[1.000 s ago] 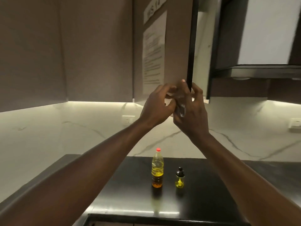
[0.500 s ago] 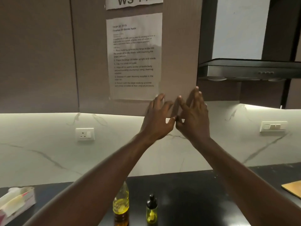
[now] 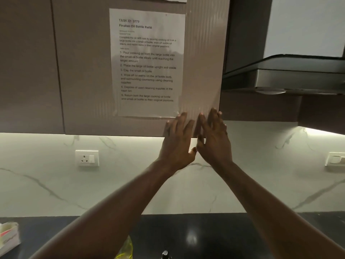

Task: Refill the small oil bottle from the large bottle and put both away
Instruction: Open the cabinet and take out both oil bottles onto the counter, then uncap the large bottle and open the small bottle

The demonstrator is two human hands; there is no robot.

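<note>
Head view. Left hand (image 3: 177,141) and right hand (image 3: 214,139) lie side by side, palms flat on the lower right corner of the cupboard door (image 3: 84,71), just below a taped instruction sheet (image 3: 149,62). Fingers are straight and slightly apart, holding nothing. Large bottle (image 3: 126,249) is on the black counter (image 3: 224,236) at the bottom edge, mostly hidden by the left forearm; yellow oil shows inside. Small bottle (image 3: 165,254) is near it to the right: only the dark cap tip is in frame, contents not visible. Box (image 3: 9,238) sits at far left, contents unclear.
</note>
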